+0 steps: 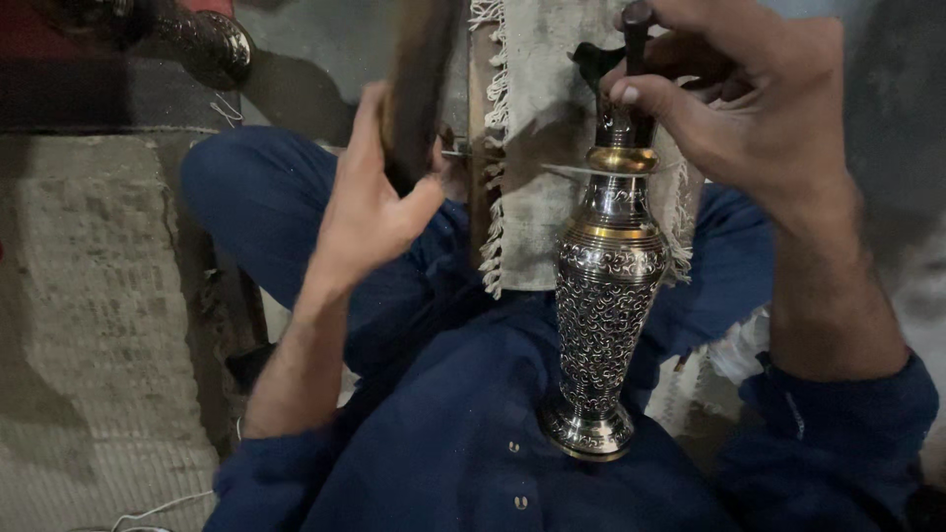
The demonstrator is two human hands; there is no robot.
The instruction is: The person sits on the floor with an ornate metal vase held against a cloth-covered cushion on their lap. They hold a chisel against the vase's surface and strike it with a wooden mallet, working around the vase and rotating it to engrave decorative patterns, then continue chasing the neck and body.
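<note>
I am counting one engraved metal vase (599, 296) — two hands, left hand (370, 202) and right hand (734, 94) — one fringed cloth (537, 118), one dark wooden piece (419, 79), one dark tool handle (634, 39).

No packages, labels, signs or screens show in this view.
</note>
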